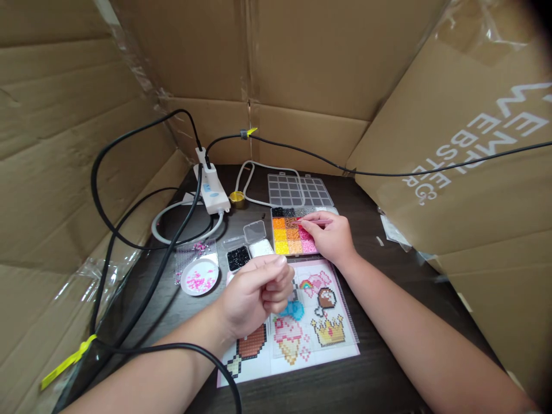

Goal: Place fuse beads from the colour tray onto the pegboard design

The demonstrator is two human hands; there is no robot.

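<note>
My right hand pinches pink tweezers, whose tip reaches over a compartment box of fuse beads. Black, orange, yellow, brown and pink beads fill its compartments. Closer to me, my left hand is curled into a loose fist, its inside hidden. Below that hand lies a pattern sheet with pixel pictures of a crown, an ice cream and a candy. A clear pegboard lies over part of the sheet, and a blue bead ring shows beside my left fingers.
Left of the sheet are a white dish with pink beads, a small pegboard, a box of black beads and one of white beads. A power strip and black cables stand left. Cardboard walls surround the table.
</note>
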